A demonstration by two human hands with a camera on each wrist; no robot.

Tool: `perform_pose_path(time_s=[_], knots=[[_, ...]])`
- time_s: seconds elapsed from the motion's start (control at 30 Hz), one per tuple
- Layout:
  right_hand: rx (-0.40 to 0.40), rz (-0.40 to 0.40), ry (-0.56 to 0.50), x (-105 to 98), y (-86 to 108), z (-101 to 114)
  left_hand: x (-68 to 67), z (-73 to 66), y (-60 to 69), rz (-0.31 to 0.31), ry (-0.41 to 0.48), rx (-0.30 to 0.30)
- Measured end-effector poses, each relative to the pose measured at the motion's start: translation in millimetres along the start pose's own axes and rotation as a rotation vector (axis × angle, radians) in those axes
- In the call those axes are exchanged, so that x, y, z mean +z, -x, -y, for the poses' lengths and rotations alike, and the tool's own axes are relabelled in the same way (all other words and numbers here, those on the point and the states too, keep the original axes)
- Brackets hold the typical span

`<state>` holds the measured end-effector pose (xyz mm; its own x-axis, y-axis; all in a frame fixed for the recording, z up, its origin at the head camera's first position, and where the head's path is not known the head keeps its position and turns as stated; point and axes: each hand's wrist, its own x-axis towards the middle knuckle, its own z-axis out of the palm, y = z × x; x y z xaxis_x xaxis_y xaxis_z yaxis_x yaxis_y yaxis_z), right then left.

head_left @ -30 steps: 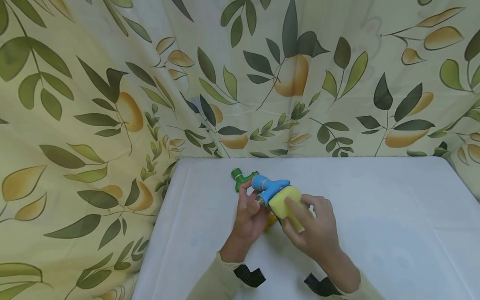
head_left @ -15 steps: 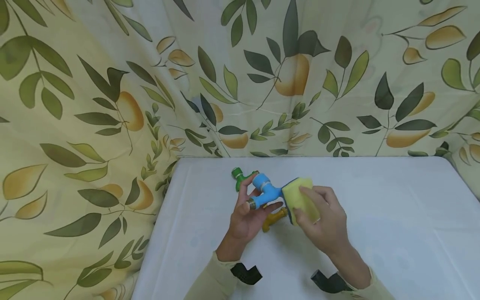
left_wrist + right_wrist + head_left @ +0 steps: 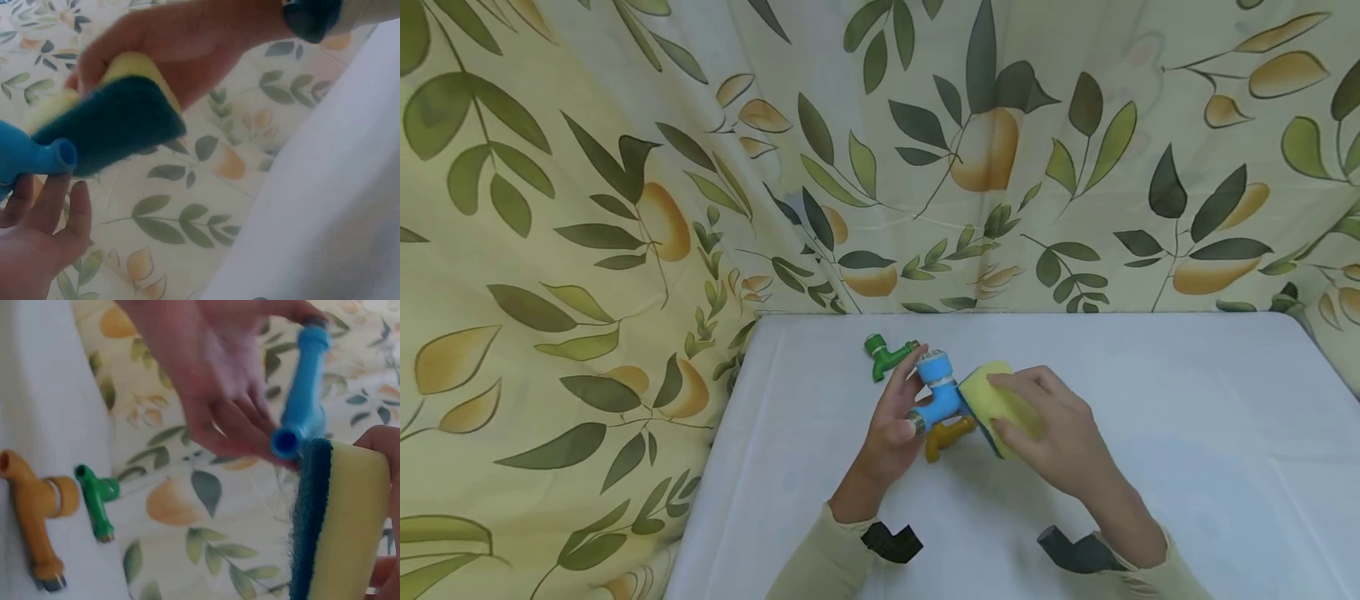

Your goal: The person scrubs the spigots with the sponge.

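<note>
My left hand (image 3: 889,440) holds a blue plastic tap (image 3: 938,398) above the table, thumb at its threaded end. In my right hand (image 3: 1063,433) is a sponge (image 3: 1003,408), yellow foam with a dark green scouring side. The scouring side faces the tap's spout and appears to touch it in the right wrist view, beside the spout's open mouth. From the left wrist, the spout (image 3: 62,155) overlaps the edge of the scouring pad (image 3: 119,125). Part of the tap is hidden behind the sponge in the head view.
A green tap (image 3: 886,360) lies on the white table (image 3: 1187,433) beyond my left hand. An orange-yellow tap (image 3: 949,437) lies under the blue one, closer to me. A leaf-patterned curtain (image 3: 925,275) hangs behind and left of the table.
The blue tap has turned in my left hand, so its cap end now points more upward. My right hand has shifted right with the sponge, and more of the orange-yellow tap shows.
</note>
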<state>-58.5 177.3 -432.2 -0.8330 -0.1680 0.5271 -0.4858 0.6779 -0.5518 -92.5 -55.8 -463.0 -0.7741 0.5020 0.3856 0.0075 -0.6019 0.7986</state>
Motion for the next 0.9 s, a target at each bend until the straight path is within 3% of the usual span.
perform_pose_path(time_s=[0.07,0.13,0.43,0.57,0.67,0.77,0.9], knots=[[0.052,-0.046,0.017,-4.8,-1.5,-0.7,0.8,2.3,0.3,0.017,-0.012,0.006],[0.055,-0.080,-0.005,-7.7,-1.6,0.3,1.5,4.3,0.9,0.045,-0.043,-0.002],[-0.115,-0.226,-0.104,-4.5,-0.4,8.7,4.4,4.6,0.4,0.172,-0.264,-0.021],[-0.120,-0.198,-0.093,-8.5,-1.5,9.4,3.4,3.3,0.0,0.204,-0.496,0.017],[-0.031,-0.161,-0.051,-11.1,-3.4,10.8,3.3,2.3,0.4,0.171,-0.741,0.033],[-0.013,-0.109,-0.026,-12.8,-3.1,13.2,4.5,1.2,1.4,0.134,-0.952,0.025],[-0.025,-0.092,0.015,-14.9,-6.1,15.3,5.5,0.2,1.8,0.134,-1.058,0.030]])
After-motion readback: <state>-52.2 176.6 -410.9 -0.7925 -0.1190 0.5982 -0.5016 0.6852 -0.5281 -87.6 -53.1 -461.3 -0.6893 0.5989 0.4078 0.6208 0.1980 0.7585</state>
